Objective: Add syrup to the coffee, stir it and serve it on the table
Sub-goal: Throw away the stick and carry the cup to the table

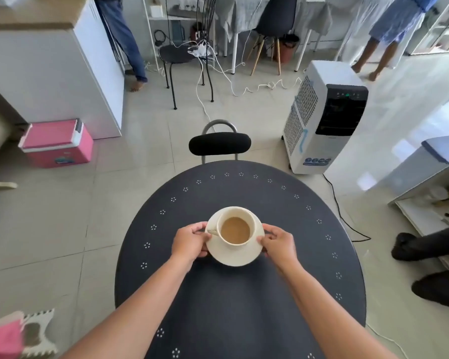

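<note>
A round dark table (240, 301) is filling the near centre of the view, with a black-backed chair (219, 143) standing just beyond its far edge. Over the middle of the tabletop a cream saucer (233, 253) is sitting or hovering very low; contact cannot be judged from above. It is carrying a cream cup (236, 225), handle pointing left, filled close to the brim with milky coffee (235, 230).

The left hand (189, 242) is pinching the saucer's left rim, thumb on top and fingers curled beneath, and the right hand (279, 244) is doing the same at the right rim. Both are closed on the saucer, neither touching the cup itself.

This is looking like the serving step, with no spoon or syrup in sight. The crockery is likely stiff, smooth and breakable, moderately light, and the cup is only resting loose on a slick saucer. With liquid this high, any tilt is risking a spill, so holding opposite rims and keeping the saucer level is seeming the sensible grip until it is resting flat.
</note>
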Motion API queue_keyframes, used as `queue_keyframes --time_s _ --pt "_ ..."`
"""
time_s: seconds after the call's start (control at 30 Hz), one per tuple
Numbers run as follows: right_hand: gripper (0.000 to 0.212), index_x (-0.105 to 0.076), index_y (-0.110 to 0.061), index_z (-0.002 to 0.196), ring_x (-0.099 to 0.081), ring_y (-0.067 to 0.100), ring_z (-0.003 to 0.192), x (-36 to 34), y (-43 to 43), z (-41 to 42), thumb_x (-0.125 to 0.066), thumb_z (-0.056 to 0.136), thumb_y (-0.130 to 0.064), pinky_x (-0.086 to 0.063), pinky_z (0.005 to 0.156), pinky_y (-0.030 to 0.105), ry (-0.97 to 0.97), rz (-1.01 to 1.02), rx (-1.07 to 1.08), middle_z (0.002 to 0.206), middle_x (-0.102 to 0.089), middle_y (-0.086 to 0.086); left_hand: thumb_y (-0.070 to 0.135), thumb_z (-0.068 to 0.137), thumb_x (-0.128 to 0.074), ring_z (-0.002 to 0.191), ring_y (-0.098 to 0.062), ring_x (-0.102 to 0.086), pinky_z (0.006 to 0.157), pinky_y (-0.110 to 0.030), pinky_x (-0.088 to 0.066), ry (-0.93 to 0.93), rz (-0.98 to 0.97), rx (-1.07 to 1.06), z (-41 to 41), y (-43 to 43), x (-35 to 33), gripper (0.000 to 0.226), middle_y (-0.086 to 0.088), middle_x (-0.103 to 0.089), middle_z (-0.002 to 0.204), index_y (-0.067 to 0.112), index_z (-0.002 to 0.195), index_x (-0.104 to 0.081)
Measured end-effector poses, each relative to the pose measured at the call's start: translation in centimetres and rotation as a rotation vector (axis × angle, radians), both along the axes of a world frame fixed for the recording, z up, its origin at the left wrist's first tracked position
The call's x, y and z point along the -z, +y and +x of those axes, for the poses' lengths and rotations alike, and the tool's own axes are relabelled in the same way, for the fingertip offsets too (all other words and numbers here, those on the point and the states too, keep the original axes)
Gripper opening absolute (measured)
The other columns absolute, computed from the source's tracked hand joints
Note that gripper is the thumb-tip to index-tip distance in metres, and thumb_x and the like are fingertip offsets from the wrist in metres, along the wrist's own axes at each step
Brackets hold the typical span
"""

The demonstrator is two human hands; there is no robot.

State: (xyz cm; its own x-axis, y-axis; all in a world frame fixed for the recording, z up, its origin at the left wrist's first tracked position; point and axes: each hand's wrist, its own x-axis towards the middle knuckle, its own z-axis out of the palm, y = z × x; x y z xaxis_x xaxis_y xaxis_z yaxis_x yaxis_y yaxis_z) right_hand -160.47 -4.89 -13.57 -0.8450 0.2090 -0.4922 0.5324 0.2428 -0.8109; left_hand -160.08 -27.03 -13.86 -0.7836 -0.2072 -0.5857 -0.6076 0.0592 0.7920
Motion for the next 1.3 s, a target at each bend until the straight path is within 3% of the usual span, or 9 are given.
queue_keyframes --time_s 0.2,0.33,0.67,0.77,0.87,1.07,1.3 --pt "0.037 -0.075 -0.032 0.102 -0.056 0.017 0.067 2.7 -0.1 -3.5 -0.061 0.082 -0.004 -0.049 0.057 0.030 -0.063 0.017 -0.038 0.081 -0.071 0.008 0.009 0.086 -0.065 0.065 -0.013 -0.070 0.063 -0.030 -0.058 -0.033 -0.021 -0.088 -1.9 0.6 3.0 0.029 0.007 -0.079 0.077 0.032 0.099 -0.077" --pt "0.040 -0.074 -0.033 0.107 -0.057 0.017 0.067 4.3 -0.3 -5.2 -0.062 0.081 -0.006 -0.047 0.057 0.028 -0.107 0.014 -0.047 0.072 -0.062 0.006 0.009 0.086 -0.065 0.061 -0.011 -0.069 0.061 -0.029 -0.058 -0.041 -0.047 -0.101 -2.9 0.4 4.4 0.029 0.008 -0.077 0.072 0.033 0.096 -0.078" --pt "0.038 -0.074 -0.036 0.102 -0.057 0.017 0.066 6.5 -1.1 -7.5 -0.061 0.082 -0.007 -0.044 0.052 0.025 -0.139 0.024 -0.067 0.076 -0.069 0.000 0.010 0.084 -0.066 0.062 -0.013 -0.069 0.063 -0.031 -0.061 -0.051 -0.112 -0.084 -4.4 -0.4 5.9 0.029 0.001 -0.077 0.075 0.034 0.096 -0.079" --pt "0.036 -0.074 -0.037 0.101 -0.061 0.018 0.069 6.8 -1.3 -7.8 -0.063 0.082 -0.009 -0.045 0.053 0.025 -0.152 0.038 -0.064 0.088 -0.074 0.000 0.010 0.084 -0.068 0.060 -0.014 -0.067 0.061 -0.030 -0.058 -0.061 -0.128 -0.085 -4.7 -0.3 6.2 0.028 0.003 -0.074 0.069 0.034 0.096 -0.079" --pt "0.035 -0.073 -0.038 0.101 -0.062 0.016 0.066 7.1 -1.3 -8.2 -0.064 0.080 -0.011 -0.048 0.055 0.027 -0.157 0.062 -0.051 0.087 -0.074 -0.003 0.012 0.083 -0.071 0.059 -0.013 -0.062 0.061 -0.030 -0.059 -0.065 -0.163 -0.091 -5.1 -0.2 6.3 0.027 0.005 -0.069 0.065 0.036 0.094 -0.078" --pt "0.035 -0.073 -0.039 0.102 -0.066 0.015 0.082 7.4 -1.4 -8.8 -0.065 0.079 -0.014 -0.059 0.078 0.040 -0.134 0.107 -0.061 0.093 -0.072 -0.013 0.015 0.080 -0.074 0.062 -0.012 -0.068 0.058 -0.029 -0.061 -0.075 -0.223 -0.106 -5.6 0.2 6.2 0.025 0.006 -0.073 0.070 0.039 0.087 -0.076" --pt "0.038 -0.072 -0.043 0.103 -0.065 0.015 0.080 7.8 -1.2 -9.0 -0.063 0.079 -0.016 -0.059 0.081 0.042 -0.127 0.142 -0.081 0.091 -0.073 -0.009 0.012 0.077 -0.076 0.072 -0.020 -0.074 0.064 -0.037 -0.065 -0.096 -0.225 -0.128 -5.8 0.3 6.0 0.026 0.002 -0.077 0.080 0.033 0.092 -0.075"
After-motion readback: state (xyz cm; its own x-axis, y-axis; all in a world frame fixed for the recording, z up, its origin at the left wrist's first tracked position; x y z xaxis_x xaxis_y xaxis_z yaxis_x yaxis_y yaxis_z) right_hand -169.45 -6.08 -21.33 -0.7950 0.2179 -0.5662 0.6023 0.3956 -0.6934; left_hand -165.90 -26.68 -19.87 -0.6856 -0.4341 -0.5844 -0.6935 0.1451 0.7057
